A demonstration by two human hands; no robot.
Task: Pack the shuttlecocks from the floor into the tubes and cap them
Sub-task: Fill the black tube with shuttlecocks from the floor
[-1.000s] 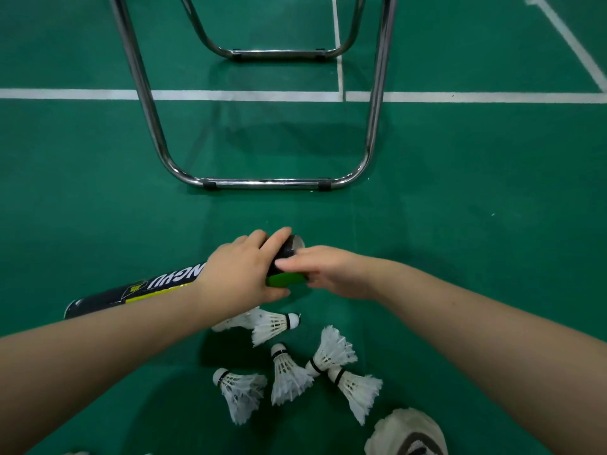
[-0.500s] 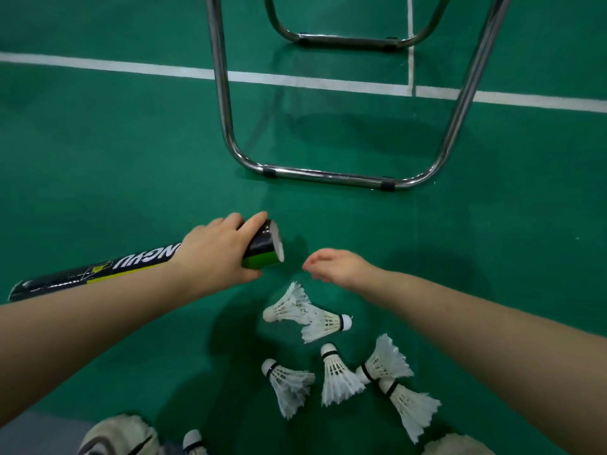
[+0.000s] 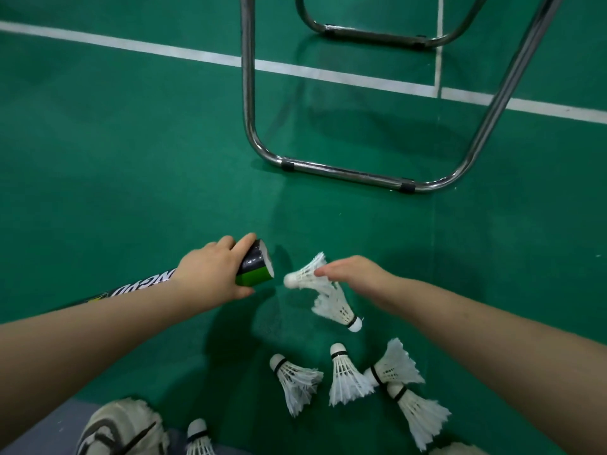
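The left hand [image 3: 213,274] grips the tube [image 3: 254,267] near its open end, fingers [image 3: 244,243] curled over the top, thumb below. The tube is black w/ a green band by the mouth. It lies low and slanted, mouth facing right, and the rest runs back-left along the forearm.

The right hand [image 3: 356,274] pinches the held shuttlecock [image 3: 303,277] by its feather skirt. The cork end leads, just beside the tube mouth but apart from it, not inside.

A second shuttlecock [image 3: 335,307] sits right below the held one, cork toward lower right. Their feathers overlap in view — can't tell if they touch.

Nearer the person, a cluster of four shuttlecocks [image 3: 345,379] lies on the green floor [image 3: 131,159], well apart from the tube. The two rightmost touch near their corks. One more, the edge shuttlecock [image 3: 200,438], shows at the bottom of the frame beside a pale shoe [image 3: 121,428].

Beyond the hands a metal chair frame [image 3: 345,174] stands on the floor, its lower bar approx. parallel to the white court line [image 3: 328,73] farther back.
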